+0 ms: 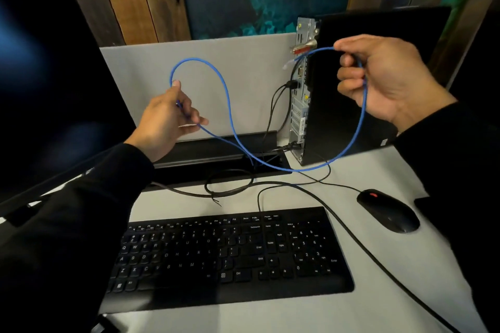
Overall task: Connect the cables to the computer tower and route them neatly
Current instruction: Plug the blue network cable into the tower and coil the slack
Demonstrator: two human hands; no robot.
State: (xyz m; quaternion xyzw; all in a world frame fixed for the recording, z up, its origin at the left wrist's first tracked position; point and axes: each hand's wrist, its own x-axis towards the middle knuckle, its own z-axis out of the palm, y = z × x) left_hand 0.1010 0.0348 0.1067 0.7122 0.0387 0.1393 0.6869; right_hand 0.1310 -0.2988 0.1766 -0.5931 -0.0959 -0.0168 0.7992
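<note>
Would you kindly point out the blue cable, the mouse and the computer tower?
blue cable (228, 105): head view, middle of its hanging loop.
mouse (389, 212): head view, top shell.
computer tower (351, 105): head view, black side panel.

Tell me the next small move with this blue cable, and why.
Probably bring the right hand leftward to the rear panel of the upright black computer tower and aim the thin blue network cable's clear plug tip at a port. That tip hangs free just beside the panel, plugged into nothing, while the left hand holds the slack loop clear.
</note>
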